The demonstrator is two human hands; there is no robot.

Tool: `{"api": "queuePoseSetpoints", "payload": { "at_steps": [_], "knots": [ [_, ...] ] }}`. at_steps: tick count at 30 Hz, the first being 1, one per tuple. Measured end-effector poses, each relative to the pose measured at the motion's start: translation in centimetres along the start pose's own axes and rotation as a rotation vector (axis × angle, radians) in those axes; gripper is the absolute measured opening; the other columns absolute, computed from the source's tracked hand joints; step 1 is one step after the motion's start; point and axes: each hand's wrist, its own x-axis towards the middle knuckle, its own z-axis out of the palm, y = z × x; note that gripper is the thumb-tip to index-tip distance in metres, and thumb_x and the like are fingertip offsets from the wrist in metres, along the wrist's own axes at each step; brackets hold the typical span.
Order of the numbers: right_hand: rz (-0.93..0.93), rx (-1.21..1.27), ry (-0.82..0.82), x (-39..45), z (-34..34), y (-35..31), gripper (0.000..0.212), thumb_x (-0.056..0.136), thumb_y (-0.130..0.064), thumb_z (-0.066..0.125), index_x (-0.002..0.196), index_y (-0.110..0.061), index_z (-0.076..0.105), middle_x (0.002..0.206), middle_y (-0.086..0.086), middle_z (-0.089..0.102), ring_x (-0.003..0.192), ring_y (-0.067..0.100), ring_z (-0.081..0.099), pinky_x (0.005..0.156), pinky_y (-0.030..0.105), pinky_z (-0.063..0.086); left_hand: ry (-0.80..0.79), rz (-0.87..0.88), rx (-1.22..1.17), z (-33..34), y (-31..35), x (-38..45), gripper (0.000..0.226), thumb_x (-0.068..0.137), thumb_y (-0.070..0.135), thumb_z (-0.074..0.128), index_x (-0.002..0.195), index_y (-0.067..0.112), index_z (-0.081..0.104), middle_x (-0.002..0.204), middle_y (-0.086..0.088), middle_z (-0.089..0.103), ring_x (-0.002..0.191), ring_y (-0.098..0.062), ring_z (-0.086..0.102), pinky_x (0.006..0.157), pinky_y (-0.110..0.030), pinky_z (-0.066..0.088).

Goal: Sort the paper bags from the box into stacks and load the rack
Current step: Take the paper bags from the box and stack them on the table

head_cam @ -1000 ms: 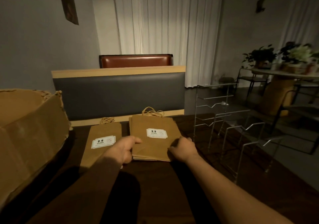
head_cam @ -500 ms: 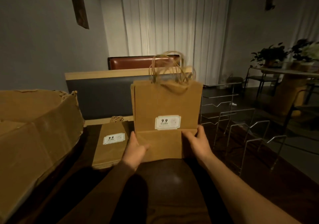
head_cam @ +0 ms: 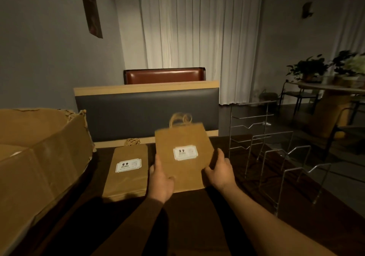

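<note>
The wide stack of paper bags [head_cam: 182, 157] is gripped at its lower edges by the left hand [head_cam: 161, 178] and the right hand [head_cam: 221, 173], tilted off the desk [head_cam: 189, 212] (probably for squaring). The narrow stack [head_cam: 127, 173] lies just beside it, the box [head_cam: 39, 157] further left. Open room is left before the wire rack [head_cam: 276, 153], to the right.

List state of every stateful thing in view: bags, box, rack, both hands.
Held stack of paper bags: flat-folded, gripped at both lower sides, tilted, motion-blurred.
Left hand: grips the stack's left edge.
Right hand: grips the stack's right edge.
Narrow bag stack: lying flat on the table, label up, untouched.
Cardboard box: open, flaps up; contents hidden.
Wire rack: upright, slots unloaded.
</note>
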Motion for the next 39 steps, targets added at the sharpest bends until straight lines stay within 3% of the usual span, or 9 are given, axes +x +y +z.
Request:
{"api": "queuePoseSetpoints", "payload": {
  "at_steps": [4, 7, 14, 19, 21, 29, 34, 37, 39],
  "knots": [
    [-0.065, -0.282, -0.018, 0.3, 0.9, 0.3, 0.048, 0.093, -0.026, 0.061, 0.139, -0.028, 0.047, 0.145, 0.008, 0.036, 0.135, 0.026, 0.035, 0.111, 0.039, 0.038, -0.012, 0.028, 0.247, 0.7, 0.4, 0.3, 0.054, 0.095, 0.007, 0.056, 0.146, 0.017, 0.042, 0.161, -0.008, 0.020, 0.146, -0.023, 0.027, 0.117, -0.028, 0.022],
    [-0.071, -0.416, -0.032, 0.5, 0.7, 0.0, 0.033, 0.095, -0.029, 0.056, 0.127, -0.024, 0.058, 0.140, 0.008, 0.041, 0.129, 0.027, 0.039, 0.107, 0.041, 0.042, -0.028, 0.038, 0.372, 0.7, 0.8, 0.6, 0.038, 0.095, 0.005, 0.052, 0.132, 0.012, 0.058, 0.154, -0.011, 0.036, 0.140, -0.023, 0.037, 0.113, -0.023, 0.026],
    [-0.378, -0.378, -0.033, -2.4, -1.5, -7.7, 0.030, 0.092, -0.033, 0.062, 0.120, -0.024, 0.064, 0.137, 0.004, 0.045, 0.126, 0.024, 0.045, 0.106, 0.039, 0.044, -0.012, 0.232, 0.613, -3.6, 6.5, -0.7, 0.055, 0.096, 0.021, 0.055, 0.148, 0.014, 0.038, 0.162, -0.006, 0.019, 0.151, -0.024, 0.013, 0.123, -0.036, 0.016],
    [-0.749, -0.158, -0.037, -6.0, -1.9, -20.1, 0.020, 0.090, -0.015, 0.056, 0.108, -0.018, 0.067, 0.116, 0.005, 0.056, 0.111, 0.024, 0.055, 0.095, 0.039, 0.049, 0.101, 0.443, 0.667, -14.7, 12.1, -2.8, 0.036, 0.090, 0.019, 0.059, 0.126, 0.016, 0.061, 0.133, -0.009, 0.058, 0.123, -0.026, 0.054, 0.103, -0.035, 0.042],
    [-0.842, -0.104, -0.052, -7.1, -1.2, -24.4, 0.019, 0.091, -0.015, 0.057, 0.106, -0.017, 0.068, 0.112, 0.007, 0.058, 0.107, 0.026, 0.058, 0.092, 0.037, 0.048, 0.183, 0.449, 0.743, -20.6, 13.4, -3.3, 0.043, 0.089, 0.021, 0.061, 0.132, 0.016, 0.058, 0.137, -0.011, 0.057, 0.125, -0.028, 0.054, 0.102, -0.036, 0.043],
    [-1.030, -0.088, -0.299, -13.3, 7.9, -38.4, 0.026, 0.095, -0.021, 0.058, 0.120, -0.021, 0.065, 0.124, 0.005, 0.060, 0.113, 0.023, 0.057, 0.096, 0.037, 0.048, 0.296, 0.217, 1.050, -41.5, 7.1, -4.6, 0.063, 0.094, 0.037, 0.060, 0.149, 0.017, 0.037, 0.149, -0.010, 0.046, 0.134, -0.030, 0.045, 0.109, -0.042, 0.039],
    [-0.946, -0.324, -0.611, -14.6, 13.9, -42.9, 0.042, 0.095, -0.021, 0.061, 0.137, -0.019, 0.053, 0.134, 0.004, 0.056, 0.118, 0.021, 0.055, 0.086, 0.027, 0.045, -0.023, -0.102, 1.151, -46.5, 0.9, -1.7, 0.083, 0.089, 0.046, 0.065, 0.154, 0.017, 0.023, 0.143, -0.008, 0.050, 0.129, -0.027, 0.048, 0.104, -0.035, 0.040],
    [-0.802, -0.717, -0.772, -13.5, 16.4, -44.3, 0.053, 0.094, -0.032, 0.063, 0.142, -0.015, 0.047, 0.142, 0.008, 0.051, 0.125, 0.028, 0.051, 0.103, 0.038, 0.043, -0.229, -0.458, 1.091, -48.2, -1.8, 0.3, 0.086, 0.084, 0.044, 0.071, 0.152, 0.016, 0.025, 0.146, -0.010, 0.046, 0.133, -0.032, 0.045, 0.107, -0.041, 0.042],
    [-0.724, -0.929, -0.800, -12.7, 16.9, -44.3, 0.049, 0.094, -0.037, 0.063, 0.135, -0.013, 0.053, 0.137, 0.007, 0.054, 0.117, 0.028, 0.053, 0.101, 0.042, 0.042, -0.325, -0.610, 1.122, -49.0, -3.4, 1.1, 0.079, 0.083, 0.046, 0.070, 0.146, 0.013, 0.036, 0.144, -0.011, 0.047, 0.131, -0.033, 0.047, 0.104, -0.043, 0.047]
  ]
}}
